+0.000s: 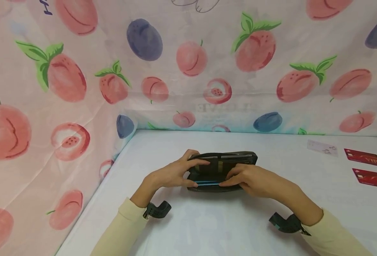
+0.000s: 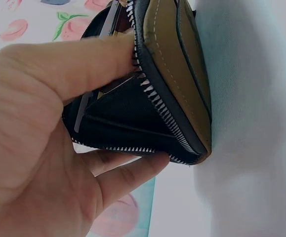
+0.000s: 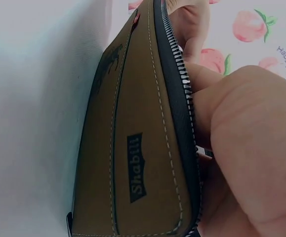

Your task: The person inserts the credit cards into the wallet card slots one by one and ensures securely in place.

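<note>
Left hand (image 1: 174, 173) grips a wallet (image 3: 133, 113) lettered "Shabill", right hand (image 1: 255, 179) inside, hold unclear; red cards (image 1: 363, 157) say "VIP".

You see a wallet (image 3: 133, 98) that is brown outside, with pale dashed stitching, black trim (image 3: 180, 118), silvery zip teeth (image 3: 183, 71) and a dark label (image 3: 136, 167); its lining (image 2: 133, 109) is black. A bright blue strip (image 1: 207, 183) shows inside the wallet. To the wallet's right are two red cards (image 1: 363, 157) and a pale card (image 1: 321, 148) with mauve markings. Under the wallet, your tabletop (image 1: 220, 227) is white. Behind the wallet, pale pink cloth (image 1: 191, 26) carries red-pink peaches, green leaves and dark blue fruits. On the wallet's near side, your sleeves (image 1: 124, 222) are cream, your wrist cameras (image 1: 158, 209) black.
</note>
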Available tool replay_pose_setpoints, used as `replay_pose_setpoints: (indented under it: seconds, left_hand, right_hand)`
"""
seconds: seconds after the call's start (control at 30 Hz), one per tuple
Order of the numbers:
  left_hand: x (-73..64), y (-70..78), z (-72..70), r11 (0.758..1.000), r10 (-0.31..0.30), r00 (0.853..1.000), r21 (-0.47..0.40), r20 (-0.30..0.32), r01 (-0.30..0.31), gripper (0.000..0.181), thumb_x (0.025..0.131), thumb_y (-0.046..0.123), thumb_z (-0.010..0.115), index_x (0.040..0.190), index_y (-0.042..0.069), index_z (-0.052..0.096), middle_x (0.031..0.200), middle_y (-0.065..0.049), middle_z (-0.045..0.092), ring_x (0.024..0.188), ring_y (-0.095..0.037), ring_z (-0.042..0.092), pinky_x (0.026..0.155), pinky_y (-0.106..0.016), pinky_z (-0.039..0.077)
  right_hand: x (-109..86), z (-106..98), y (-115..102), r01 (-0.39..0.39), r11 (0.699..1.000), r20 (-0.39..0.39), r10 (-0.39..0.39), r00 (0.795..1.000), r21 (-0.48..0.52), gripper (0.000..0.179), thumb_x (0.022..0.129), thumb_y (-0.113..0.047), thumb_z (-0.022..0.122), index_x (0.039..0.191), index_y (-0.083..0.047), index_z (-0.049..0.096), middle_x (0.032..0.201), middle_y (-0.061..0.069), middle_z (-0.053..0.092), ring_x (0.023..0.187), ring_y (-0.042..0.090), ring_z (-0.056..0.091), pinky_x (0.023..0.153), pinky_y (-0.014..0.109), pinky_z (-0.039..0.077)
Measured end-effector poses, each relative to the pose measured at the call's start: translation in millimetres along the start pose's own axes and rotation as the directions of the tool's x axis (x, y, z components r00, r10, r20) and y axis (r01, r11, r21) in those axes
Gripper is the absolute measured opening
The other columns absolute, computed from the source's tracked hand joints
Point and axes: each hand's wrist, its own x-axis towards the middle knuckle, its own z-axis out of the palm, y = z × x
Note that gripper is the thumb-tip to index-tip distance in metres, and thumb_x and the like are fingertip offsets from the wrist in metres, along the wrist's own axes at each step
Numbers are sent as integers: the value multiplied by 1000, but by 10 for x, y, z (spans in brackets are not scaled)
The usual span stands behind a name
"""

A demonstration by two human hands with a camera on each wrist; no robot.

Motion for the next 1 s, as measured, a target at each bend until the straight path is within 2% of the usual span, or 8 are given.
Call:
replay_pose_setpoints:
  seconds: [0.33,0.67,1.0]
  left_hand:
    - [3,-6,9,1000,13,1000,13,-13,-13,66,86,22,73,144,22,42,146,-4,19,118,-21,45,92,-36,43]
    - [5,-17,10,999,31,999,24,-20,-31,63,88,23,72,144,21,43,145,-5,20,117,-21,46,92,-35,43]
    - [8,-13,11,1000,21,1000,18,-18,-21,63,88,21,72,143,21,43,145,-5,20,117,-21,46,92,-36,43]
  right_hand:
    - [10,28,-20,12,993,3,-11,1000,-114,52,84,10,59,116,-28,71,104,-2,66,95,17,58,78,35,51]
    - [9,46,-25,24,989,-8,-25,1000,-148,48,85,8,60,115,-27,72,102,-1,65,92,17,58,77,34,51]
    - [12,49,-23,37,986,-11,-40,999,-162,50,84,9,61,118,-27,70,103,-2,66,91,16,57,76,33,51]
